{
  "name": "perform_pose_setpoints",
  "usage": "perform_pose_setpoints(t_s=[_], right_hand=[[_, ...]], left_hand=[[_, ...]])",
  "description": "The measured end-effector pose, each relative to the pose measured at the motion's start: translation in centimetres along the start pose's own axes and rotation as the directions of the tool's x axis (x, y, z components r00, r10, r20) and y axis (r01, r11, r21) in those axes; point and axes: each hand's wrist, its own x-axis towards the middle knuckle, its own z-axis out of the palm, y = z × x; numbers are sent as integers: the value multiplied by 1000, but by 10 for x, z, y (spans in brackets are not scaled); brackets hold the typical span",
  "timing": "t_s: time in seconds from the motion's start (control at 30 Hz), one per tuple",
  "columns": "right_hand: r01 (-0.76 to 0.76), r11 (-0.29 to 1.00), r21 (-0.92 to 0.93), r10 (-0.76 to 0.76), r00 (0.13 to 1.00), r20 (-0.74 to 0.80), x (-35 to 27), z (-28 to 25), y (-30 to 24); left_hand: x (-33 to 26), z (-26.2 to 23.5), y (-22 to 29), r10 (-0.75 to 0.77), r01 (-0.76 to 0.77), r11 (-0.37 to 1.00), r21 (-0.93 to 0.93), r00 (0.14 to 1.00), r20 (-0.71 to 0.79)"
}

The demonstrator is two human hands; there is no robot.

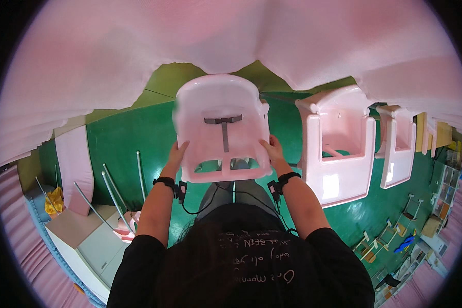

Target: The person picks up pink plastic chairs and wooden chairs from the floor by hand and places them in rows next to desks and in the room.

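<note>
At the bottom of the frame, a person in a black shirt looks down at their own arms, with a black band and small device on each wrist. The left hand and the right hand hold a pink seat at the centre of the frame. The grip of each hand is closed around a side edge, near the front; the thumbs show, but most fingers are hidden underneath. The seat has a high rounded back, openings at the front and a dark grey strap lying inside.

It looks like moulded plastic: probably stiff, fairly light for its bulk, and perhaps slippery where glossy. The opposite side edges seem good places to hold it level; the strap looks soft and would make a poor handle.

Beyond lies a green floor. Metal legs stand at lower left. At centre right is a pink high chair, with a second chair farther right. Pink cloth spreads across the top.
</note>
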Motion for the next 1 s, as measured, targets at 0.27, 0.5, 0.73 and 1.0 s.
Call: perform_pose_setpoints(t_s=[0.27,0.5,0.73,1.0], right_hand=[[-1,976,-219,-10,999,-49,3,9,-6],[-19,923,-385,1,999,-45,-8,8,-21],[66,899,-433,-66,998,17,-16,12,-2],[154,805,-574,-267,957,-117,-9,-16,31]], left_hand=[[12,-4,-8,-4,12,995,98,997,-80],[13,-7,-15,49,-22,981,195,990,-135],[-16,-18,-17,387,-41,755,655,833,-394],[-255,-15,159,786,-817,571,83,573,231]])
